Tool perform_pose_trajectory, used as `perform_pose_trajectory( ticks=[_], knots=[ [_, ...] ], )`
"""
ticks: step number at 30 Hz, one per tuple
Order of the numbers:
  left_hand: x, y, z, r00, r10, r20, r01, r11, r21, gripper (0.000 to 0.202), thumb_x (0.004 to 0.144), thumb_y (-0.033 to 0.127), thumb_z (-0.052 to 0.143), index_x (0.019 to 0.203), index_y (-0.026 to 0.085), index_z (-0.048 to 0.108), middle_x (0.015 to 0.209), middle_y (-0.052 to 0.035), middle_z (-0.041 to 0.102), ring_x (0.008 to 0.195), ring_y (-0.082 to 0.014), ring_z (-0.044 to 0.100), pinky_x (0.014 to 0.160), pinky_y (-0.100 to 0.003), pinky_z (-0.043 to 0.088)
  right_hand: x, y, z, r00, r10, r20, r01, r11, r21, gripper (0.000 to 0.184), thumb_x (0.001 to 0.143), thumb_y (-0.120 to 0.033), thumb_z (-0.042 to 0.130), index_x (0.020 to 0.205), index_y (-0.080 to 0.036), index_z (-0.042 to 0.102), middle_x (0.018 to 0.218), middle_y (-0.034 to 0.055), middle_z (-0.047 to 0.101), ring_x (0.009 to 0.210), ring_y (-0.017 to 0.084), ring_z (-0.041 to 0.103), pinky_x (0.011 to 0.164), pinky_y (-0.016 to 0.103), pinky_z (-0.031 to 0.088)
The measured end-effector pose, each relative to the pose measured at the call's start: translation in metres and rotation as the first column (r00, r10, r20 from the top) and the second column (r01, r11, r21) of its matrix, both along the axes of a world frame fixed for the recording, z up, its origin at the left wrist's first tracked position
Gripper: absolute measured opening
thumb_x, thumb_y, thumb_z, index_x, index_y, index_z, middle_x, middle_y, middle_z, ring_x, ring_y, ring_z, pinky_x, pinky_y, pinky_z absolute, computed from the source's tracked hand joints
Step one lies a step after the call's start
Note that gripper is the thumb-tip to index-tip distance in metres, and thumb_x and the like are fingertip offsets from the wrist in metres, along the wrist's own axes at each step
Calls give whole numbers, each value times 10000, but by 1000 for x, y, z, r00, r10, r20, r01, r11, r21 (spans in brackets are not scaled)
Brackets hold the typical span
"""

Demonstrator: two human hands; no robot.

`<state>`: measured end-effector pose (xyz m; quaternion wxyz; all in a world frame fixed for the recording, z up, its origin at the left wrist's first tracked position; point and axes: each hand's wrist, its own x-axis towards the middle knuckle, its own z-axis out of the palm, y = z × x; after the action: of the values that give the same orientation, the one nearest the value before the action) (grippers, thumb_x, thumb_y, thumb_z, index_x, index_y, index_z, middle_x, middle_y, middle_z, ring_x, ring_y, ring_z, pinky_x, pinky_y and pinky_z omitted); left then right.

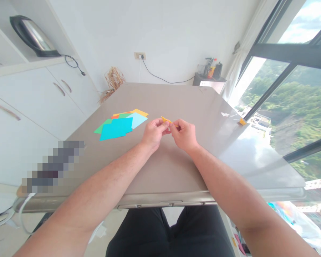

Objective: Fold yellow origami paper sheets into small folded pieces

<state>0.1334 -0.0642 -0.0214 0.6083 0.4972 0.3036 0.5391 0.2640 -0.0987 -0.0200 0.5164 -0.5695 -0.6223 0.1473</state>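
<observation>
Both hands meet above the middle of the table. My left hand pinches one end of a small piece of folded yellow-orange paper. My right hand grips the same paper from the other side, its thumb close to the left thumb. Fingers cover most of the paper, so its full shape is hidden. To the left of my hands lie several loose coloured paper sheets, overlapping, in teal, light blue, green, orange and yellow.
A small yellow-orange folded paper piece sits at the right edge of the grey-brown table, beside the window. A blurred-out object lies at the left front edge. Beyond the table stands a small cabinet with bottles on top.
</observation>
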Motion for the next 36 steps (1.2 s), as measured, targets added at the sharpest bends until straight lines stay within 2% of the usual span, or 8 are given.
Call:
perform_pose_trajectory(
  ticks=[5,10,16,20,23,28,34,36],
  knots=[
    [-2,2,-1,998,-56,30,57,998,-19,296,735,382,849,866,148,724,865,-50,713,836,-185,686,802,-376,595,2,0,-1,999,-7,-35,7,1000,-23,257,875,-400,593,694,-218,599,614,-30,619,593,122,529,621,275,430],
    [-3,3,-2,995,-91,32,93,995,-37,243,766,350,821,828,143,708,888,-66,721,841,-193,691,799,-395,608,2,0,-1,999,-19,-37,18,999,-27,233,870,-385,591,717,-212,621,633,-28,624,605,119,527,620,268,431],
    [-2,1,-2,999,-47,-5,47,999,-9,207,796,325,787,784,147,683,809,-43,689,795,-168,667,767,-358,595,3,-4,0,999,-18,-35,18,1000,-16,233,849,-394,616,717,-203,636,609,-22,610,582,120,519,599,271,417],
    [1,0,-2,998,-43,-49,43,999,3,205,827,326,765,790,149,667,811,-39,697,774,-149,667,786,-337,572,5,-5,-1,999,-22,-34,21,1000,-8,199,824,-384,646,777,-195,682,663,-1,668,605,131,557,614,282,423],
    [4,-1,-3,998,20,-66,-18,1000,20,178,851,294,732,776,155,650,792,-29,685,758,-133,649,772,-312,559,3,-4,0,999,-47,-6,47,998,-45,201,835,-362,626,717,-201,642,598,-15,626,550,121,503,579,279,399],
    [8,-2,-6,996,89,-24,-88,996,14,135,866,238,676,762,160,642,766,-18,663,742,-130,641,770,-310,560,-3,2,-2,996,-63,65,65,997,-30,234,874,-364,587,694,-214,591,601,-18,626,557,124,520,589,277,401],
    [2,3,-5,995,101,-15,-101,993,-60,232,807,368,777,927,177,722,942,-57,725,847,-185,692,811,-387,601,0,11,-11,969,-135,208,129,991,45,239,876,-307,584,655,-217,588,658,-3,651,612,133,543,618,285,407],
    [-1,4,-3,993,114,3,-114,991,-68,256,800,389,787,929,172,737,918,-60,726,845,-192,700,812,-395,608,2,11,-13,959,-134,249,119,990,76,213,870,-278,591,669,-218,628,676,4,665,625,138,556,624,290,421]
  ],
)
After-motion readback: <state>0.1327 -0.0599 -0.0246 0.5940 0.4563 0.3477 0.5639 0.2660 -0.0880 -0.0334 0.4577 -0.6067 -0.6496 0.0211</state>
